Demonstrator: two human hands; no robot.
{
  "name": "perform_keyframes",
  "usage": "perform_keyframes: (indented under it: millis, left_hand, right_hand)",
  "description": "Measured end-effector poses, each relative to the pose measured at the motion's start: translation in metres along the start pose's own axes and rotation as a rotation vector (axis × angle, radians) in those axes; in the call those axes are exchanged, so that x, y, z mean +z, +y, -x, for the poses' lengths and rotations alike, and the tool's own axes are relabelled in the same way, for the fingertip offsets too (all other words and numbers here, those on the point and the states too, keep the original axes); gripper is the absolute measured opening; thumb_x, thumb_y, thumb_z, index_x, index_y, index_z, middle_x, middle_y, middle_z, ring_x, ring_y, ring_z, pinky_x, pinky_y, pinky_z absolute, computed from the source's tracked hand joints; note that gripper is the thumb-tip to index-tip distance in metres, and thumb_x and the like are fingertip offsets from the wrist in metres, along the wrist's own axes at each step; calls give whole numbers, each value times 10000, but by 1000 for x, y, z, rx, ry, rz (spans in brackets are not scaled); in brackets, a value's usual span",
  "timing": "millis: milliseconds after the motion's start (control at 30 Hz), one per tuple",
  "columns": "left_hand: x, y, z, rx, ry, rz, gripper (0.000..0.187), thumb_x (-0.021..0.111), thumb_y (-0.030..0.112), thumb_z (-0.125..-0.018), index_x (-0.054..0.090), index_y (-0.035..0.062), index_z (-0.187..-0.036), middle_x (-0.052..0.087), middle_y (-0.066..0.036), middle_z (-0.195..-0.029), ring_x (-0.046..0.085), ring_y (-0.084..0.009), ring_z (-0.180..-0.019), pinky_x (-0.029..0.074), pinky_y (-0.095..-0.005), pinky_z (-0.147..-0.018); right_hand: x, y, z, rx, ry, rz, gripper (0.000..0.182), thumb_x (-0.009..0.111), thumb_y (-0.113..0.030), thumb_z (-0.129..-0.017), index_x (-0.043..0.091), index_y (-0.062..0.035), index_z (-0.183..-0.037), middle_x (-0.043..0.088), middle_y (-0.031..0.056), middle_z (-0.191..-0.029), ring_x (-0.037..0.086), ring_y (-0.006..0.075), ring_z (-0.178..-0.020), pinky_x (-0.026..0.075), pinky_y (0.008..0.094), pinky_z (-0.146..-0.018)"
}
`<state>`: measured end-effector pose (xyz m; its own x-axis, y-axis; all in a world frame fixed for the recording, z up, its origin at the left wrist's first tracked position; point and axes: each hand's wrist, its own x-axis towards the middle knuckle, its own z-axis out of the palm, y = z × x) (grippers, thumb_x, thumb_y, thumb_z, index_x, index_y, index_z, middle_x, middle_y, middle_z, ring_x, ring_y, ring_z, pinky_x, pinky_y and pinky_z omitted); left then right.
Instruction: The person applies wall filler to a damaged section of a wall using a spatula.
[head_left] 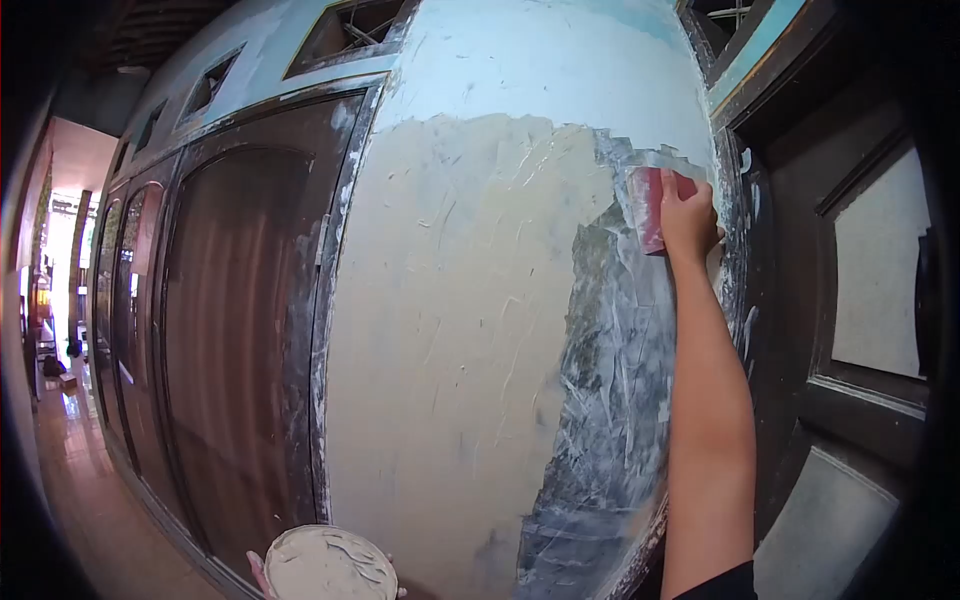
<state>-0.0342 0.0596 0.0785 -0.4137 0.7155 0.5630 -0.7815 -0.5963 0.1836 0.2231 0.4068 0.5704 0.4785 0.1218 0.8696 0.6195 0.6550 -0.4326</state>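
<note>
My right hand (692, 222) is closed around a red putty spreader (648, 215), its blade edge smeared with pale putty. It presses the spreader against the upper right of the wall (560, 80), beside the door frame. Cream putty (450, 280) covers the wall's middle in a broad, streaky coat. To its right runs a rough grey patch (620, 400), thinly smeared. Low in the view, my left hand (258, 574) grips a round tub (318, 527) from below and the side; most of that hand is hidden. Cream putty (325, 568) with scraped furrows fills the tub.
A dark wooden door or window panel (240, 330) borders the wall on the left. On the right, a dark door frame (735, 280) and a paneled door (880, 270) stand close to my right arm. A shiny tiled floor (90, 450) runs back at far left.
</note>
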Motion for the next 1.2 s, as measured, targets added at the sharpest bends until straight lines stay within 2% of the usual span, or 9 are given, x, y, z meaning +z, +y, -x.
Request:
perform_keyframes:
  millis: [167, 267, 500, 600, 633, 767, 900, 1033, 1200]
  left_hand:
    - [24, -17, -16, 221, -588, 32, 1025, 449, 853, -836, 378, 130, -1559, 368, -256, -1585, 366, -606, -1379, 291, -861, -1024]
    - [16, -25, -24, 54, -350, 38, 1056, 409, 874, -830, 374, 109, -1557, 368, -264, -1579, 376, -608, -1370, 291, -868, -1012]
    - [4, -68, -40, -310, 93, 263, 1019, 343, 839, -868, 427, 53, -1511, 430, -251, -1536, 430, -600, -1330, 321, -854, -998]
    - [-24, -86, -40, -334, 149, 492, 928, 333, 769, -920, 476, 41, -1478, 505, -239, -1483, 504, -516, -1308, 401, -726, -1055]
    - [-36, -93, -36, -295, 240, 127, 816, 323, 688, -976, 541, 46, -1430, 586, -208, -1413, 576, -431, -1256, 465, -569, -1069]
    - [-58, -99, -11, -462, 269, 161, 828, 325, 700, -969, 537, 49, -1435, 584, -210, -1413, 581, -433, -1250, 461, -594, -1064]
    - [-67, -86, 24, -562, 292, 236, 841, 328, 706, -967, 526, 41, -1443, 586, -221, -1403, 579, -430, -1256, 473, -579, -1059]
    - [-89, -65, 47, -568, 376, 115, 842, 345, 712, -962, 531, 44, -1439, 583, -216, -1409, 569, -433, -1270, 459, -589, -1071]
    - [-107, -58, 58, -667, 372, 51, 845, 370, 729, -955, 539, 53, -1433, 577, -196, -1428, 552, -411, -1299, 427, -567, -1112]
  right_hand:
    - [-11, 6, 37, -116, 38, -408, 611, 703, -608, -895, 667, -34, -1100, 747, 169, -1028, 714, 360, -945, 510, 461, -909]
    - [-48, -5, 103, -123, -228, -934, 358, 779, -321, -941, 657, 12, -993, 695, 37, -880, 618, 106, -793, 502, 277, -722]
    - [-159, 34, 329, 488, -1350, -988, 275, 819, -193, -902, 672, -17, -1055, 727, 35, -898, 654, 84, -791, 539, 266, -698]
    - [-158, 86, 409, 565, -1368, -683, 291, 751, -252, -962, 684, 17, -1049, 732, 51, -895, 658, 96, -774, 534, 273, -684]
    - [-163, 100, 428, 590, -1366, -575, 300, 727, -266, -981, 688, 24, -1044, 734, 61, -895, 660, 100, -769, 534, 276, -685]
    - [-206, 129, 475, 865, -1280, -566, 322, 738, -300, -969, 703, 17, -1014, 738, 78, -872, 651, 96, -740, 525, 283, -663]
    - [-239, 131, 489, 670, -1248, -154, 294, 693, -253, -1003, 699, 35, -1060, 735, 68, -911, 653, 109, -758, 524, 278, -678]
    - [-258, 151, 559, 1077, -895, -395, 335, 724, -288, -975, 710, 47, -983, 720, 58, -834, 627, 114, -713, 505, 290, -659]
    - [-282, 132, 593, 1286, -1192, -434, 410, 732, -351, -965, 727, 59, -972, 719, 64, -857, 619, 129, -721, 507, 315, -672]
